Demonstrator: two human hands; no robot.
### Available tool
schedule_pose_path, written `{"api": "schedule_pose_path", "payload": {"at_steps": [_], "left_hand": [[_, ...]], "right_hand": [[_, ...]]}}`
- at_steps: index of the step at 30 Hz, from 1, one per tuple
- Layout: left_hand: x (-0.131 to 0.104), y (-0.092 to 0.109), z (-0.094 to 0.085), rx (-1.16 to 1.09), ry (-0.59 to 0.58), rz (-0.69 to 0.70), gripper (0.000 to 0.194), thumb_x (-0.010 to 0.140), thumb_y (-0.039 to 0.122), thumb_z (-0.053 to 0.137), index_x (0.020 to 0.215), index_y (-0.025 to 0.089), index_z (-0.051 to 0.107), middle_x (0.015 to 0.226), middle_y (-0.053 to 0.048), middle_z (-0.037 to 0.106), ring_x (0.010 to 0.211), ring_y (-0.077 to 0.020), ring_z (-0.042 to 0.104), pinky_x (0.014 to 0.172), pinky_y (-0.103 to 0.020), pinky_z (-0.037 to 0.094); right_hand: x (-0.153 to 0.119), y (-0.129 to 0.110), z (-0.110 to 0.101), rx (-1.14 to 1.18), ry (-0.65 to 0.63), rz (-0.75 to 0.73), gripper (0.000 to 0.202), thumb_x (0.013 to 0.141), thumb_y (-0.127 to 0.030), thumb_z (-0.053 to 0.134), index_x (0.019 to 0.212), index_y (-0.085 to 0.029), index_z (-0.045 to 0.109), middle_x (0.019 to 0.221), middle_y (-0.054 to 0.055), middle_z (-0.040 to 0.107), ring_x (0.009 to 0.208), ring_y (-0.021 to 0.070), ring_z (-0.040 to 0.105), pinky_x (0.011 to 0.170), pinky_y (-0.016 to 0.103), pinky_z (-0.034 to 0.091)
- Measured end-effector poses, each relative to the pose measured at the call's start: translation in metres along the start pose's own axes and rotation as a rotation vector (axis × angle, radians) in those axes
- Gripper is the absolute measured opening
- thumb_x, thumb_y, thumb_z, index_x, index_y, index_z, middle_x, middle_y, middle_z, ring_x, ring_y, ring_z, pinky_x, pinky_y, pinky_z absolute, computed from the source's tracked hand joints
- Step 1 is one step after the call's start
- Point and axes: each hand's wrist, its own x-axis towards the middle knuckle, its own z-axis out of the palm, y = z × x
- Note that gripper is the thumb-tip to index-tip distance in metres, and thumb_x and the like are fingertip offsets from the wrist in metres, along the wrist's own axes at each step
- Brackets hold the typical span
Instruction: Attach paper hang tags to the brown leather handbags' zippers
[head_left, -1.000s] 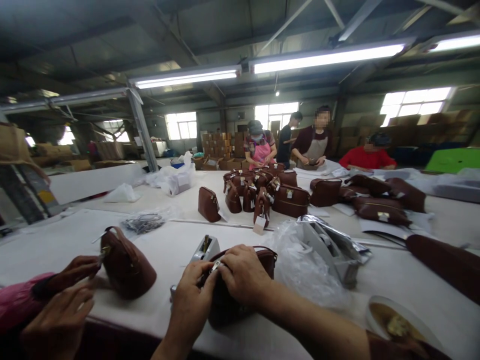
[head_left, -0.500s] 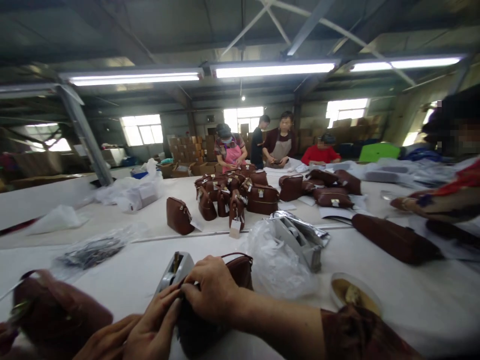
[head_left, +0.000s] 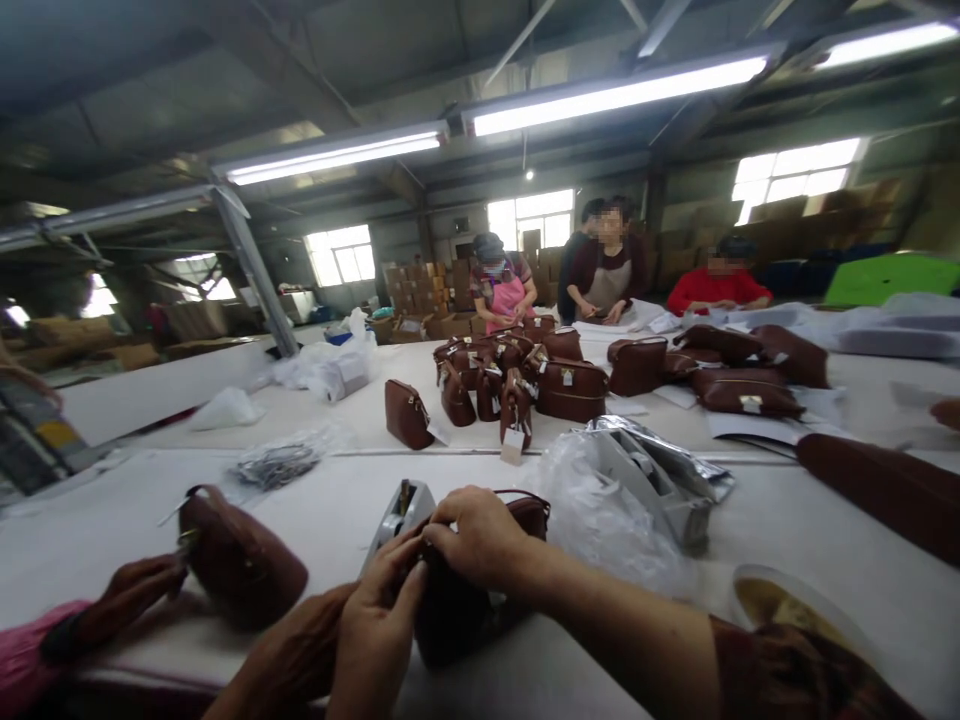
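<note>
A dark brown bag [head_left: 450,620] stands at the bottom centre, right in front of me. My left hand [head_left: 379,610] pinches its upper left edge, fingertips together. From the right, my right hand [head_left: 480,535] reaches over the bag's top and closes on the same edge, touching the left fingertips. Whether a small part lies between the fingers is hidden. Just behind the hands is a grey tape dispenser [head_left: 401,510]. Another person's hand [head_left: 304,645] lies close beside my left hand.
At the left, a pink-sleeved person's hand [head_left: 139,590] touches another brown bag [head_left: 244,560]. Clear plastic [head_left: 592,510] and a second dispenser [head_left: 660,485] sit right of centre, near a round dish [head_left: 795,610]. Several brown bags [head_left: 570,390] stand farther back, with people behind.
The view has swung left, so most things appear farther right. Both my hands stay on the bag's edge. The person at the far right is mostly out of view.
</note>
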Motion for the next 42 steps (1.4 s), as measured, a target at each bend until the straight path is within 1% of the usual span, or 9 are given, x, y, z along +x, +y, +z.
{"api": "schedule_pose_path", "payload": {"at_steps": [9,12,16,23,26,28,34,39,42], "left_hand": [[-0.007,-0.001,0.0,-0.003,-0.022,0.02,0.037,0.081,0.044,0.067,0.112,0.025,0.068,0.129,-0.008,0.063,0.125,-0.029,0.054,0.112,-0.047,0.037],[-0.008,-0.003,0.001,-0.002,0.008,0.016,0.036,0.08,0.043,0.068,0.111,0.025,0.069,0.128,-0.008,0.064,0.124,-0.0292,0.054,0.111,-0.047,0.038],[-0.008,-0.003,0.001,0.018,0.028,0.051,0.034,0.081,0.042,0.067,0.11,0.026,0.068,0.128,-0.007,0.064,0.123,-0.0284,0.056,0.109,-0.046,0.04],[-0.009,0.0,0.001,0.114,0.052,0.124,0.031,0.083,0.042,0.062,0.109,0.026,0.069,0.123,-0.008,0.066,0.118,-0.0287,0.058,0.106,-0.05,0.043],[-0.009,0.001,0.001,0.153,0.087,0.16,0.03,0.082,0.042,0.063,0.107,0.026,0.071,0.121,-0.008,0.067,0.116,-0.0284,0.06,0.105,-0.05,0.045],[-0.009,0.002,0.002,0.162,0.127,0.175,0.028,0.081,0.042,0.065,0.102,0.027,0.074,0.117,-0.008,0.069,0.112,-0.028,0.062,0.103,-0.048,0.048],[-0.01,0.005,0.01,0.13,0.192,0.177,0.023,0.08,0.042,0.066,0.096,0.028,0.076,0.11,-0.006,0.072,0.105,-0.0264,0.066,0.097,-0.044,0.052],[-0.01,0.009,0.009,0.141,0.189,0.204,0.023,0.08,0.04,0.067,0.098,0.027,0.075,0.108,-0.006,0.073,0.102,-0.026,0.067,0.097,-0.044,0.053],[-0.01,0.009,0.008,0.166,0.18,0.225,0.022,0.081,0.041,0.066,0.097,0.028,0.075,0.11,-0.005,0.073,0.102,-0.0255,0.067,0.096,-0.043,0.054]], "right_hand": [[0.001,-0.012,-0.01,-0.114,-0.144,-0.044,0.026,0.085,-0.028,0.055,0.098,-0.022,0.076,0.096,0.009,0.076,0.09,0.0258,0.068,0.08,0.035,0.044],[0.001,-0.008,-0.005,-0.026,-0.183,-0.093,0.025,0.084,-0.024,0.056,0.098,-0.024,0.076,0.097,0.007,0.076,0.089,0.0225,0.068,0.08,0.031,0.046],[0.004,0.0,0.002,0.125,-0.115,-0.141,0.022,0.083,-0.019,0.059,0.094,-0.023,0.078,0.09,0.004,0.075,0.085,0.0172,0.067,0.081,0.025,0.046],[0.018,0.023,-0.004,0.236,-0.152,-0.406,0.024,0.081,-0.008,0.057,0.089,-0.019,0.077,0.082,0.002,0.071,0.075,0.013,0.064,0.07,0.02,0.046],[0.022,0.027,-0.008,0.182,-0.138,-0.546,0.027,0.078,-0.004,0.057,0.091,-0.018,0.076,0.083,0.003,0.07,0.076,0.0139,0.063,0.07,0.021,0.045],[0.02,0.024,-0.01,0.144,-0.144,-0.572,0.03,0.077,-0.003,0.056,0.095,-0.018,0.075,0.086,0.004,0.071,0.076,0.0139,0.063,0.068,0.02,0.044],[0.008,0.001,-0.008,0.044,-0.098,-0.377,0.015,0.085,-0.023,0.062,0.088,-0.019,0.076,0.081,0.004,0.072,0.073,0.0153,0.063,0.068,0.023,0.043],[0.003,-0.007,0.001,0.179,-0.038,-0.17,0.019,0.081,-0.014,0.059,0.089,-0.02,0.075,0.087,0.003,0.074,0.08,0.0147,0.066,0.074,0.022,0.045],[0.003,-0.008,0.002,0.208,-0.023,-0.081,0.016,0.081,-0.018,0.06,0.089,-0.021,0.074,0.086,0.002,0.075,0.081,0.0152,0.067,0.075,0.023,0.045]]}}
